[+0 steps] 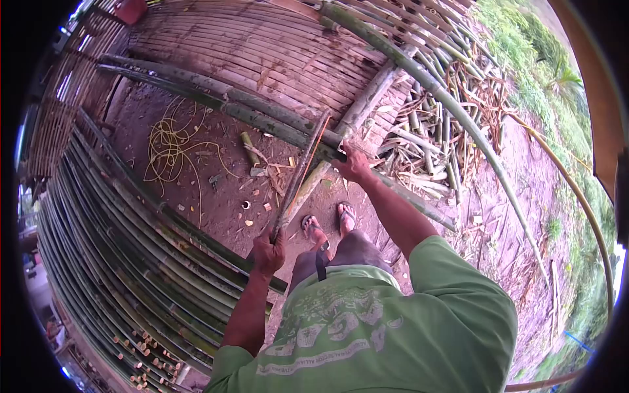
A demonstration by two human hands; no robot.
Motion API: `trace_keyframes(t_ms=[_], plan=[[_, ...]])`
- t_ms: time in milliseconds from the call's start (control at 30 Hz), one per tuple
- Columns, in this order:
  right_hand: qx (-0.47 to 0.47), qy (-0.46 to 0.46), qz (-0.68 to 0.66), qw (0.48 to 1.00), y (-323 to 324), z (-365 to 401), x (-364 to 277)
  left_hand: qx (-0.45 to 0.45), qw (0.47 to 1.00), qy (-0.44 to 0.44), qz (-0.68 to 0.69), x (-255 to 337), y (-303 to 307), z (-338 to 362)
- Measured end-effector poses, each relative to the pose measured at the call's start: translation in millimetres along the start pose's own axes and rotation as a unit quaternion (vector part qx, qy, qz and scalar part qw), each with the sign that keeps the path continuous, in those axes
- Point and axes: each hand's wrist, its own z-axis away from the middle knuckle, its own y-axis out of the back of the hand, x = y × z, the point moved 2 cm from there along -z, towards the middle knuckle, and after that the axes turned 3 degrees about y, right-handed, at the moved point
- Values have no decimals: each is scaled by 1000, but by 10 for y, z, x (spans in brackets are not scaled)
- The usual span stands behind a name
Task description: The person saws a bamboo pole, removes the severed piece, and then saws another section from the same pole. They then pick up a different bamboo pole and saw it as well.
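My left hand (268, 252) is closed around the near end of a bow saw (298, 173), which has a dark frame and a thin orange-brown edge. The saw slants away from me, and its far part lies over a pair of green bamboo poles (262, 118). My right hand (354, 164) grips the poles just right of the saw, fingers bent over the top. Under the poles, a lighter bamboo support (311, 183) runs diagonally. Where exactly the blade meets the bamboo is hard to make out.
Many long bamboo poles (144, 242) are stacked at left. A tangled yellow rope (170, 141) and bamboo scraps lie on the dirt. Beyond is a slatted bamboo platform (262, 52). A cut-bamboo pile (432, 131) and a long curved pole (452, 105) are at right.
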Motion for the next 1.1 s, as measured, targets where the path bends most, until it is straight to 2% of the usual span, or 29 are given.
trace_keyframes(t_ms=[33,67,167,200,400,600,900,1033,1100], plan=[[17,-6,-2,1000,40,36,28,0,1000,1,-1,-16,-17,-30],[32,-9,-6,999,59,50,34,-3,999,-35,-5,-4,-66,-42],[-80,-48,66,993,111,89,37,-25,998,-46,-15,50,-193,-89],[-66,-55,70,994,111,95,16,-42,999,-25,-14,93,-228,-107],[-75,-101,73,989,198,61,-131,-51,996,-32,-61,-167,-450,-241],[-58,-113,92,988,206,31,-184,-50,986,-100,-122,-147,-409,-204],[-67,-116,93,987,178,-53,-70,-61,990,-72,-102,-220,-567,-168],[-141,-86,109,980,150,354,-71,-91,995,-4,-32,-54,-426,113],[-188,-110,114,969,131,643,-133,-113,993,9,-17,-73,-342,328]])
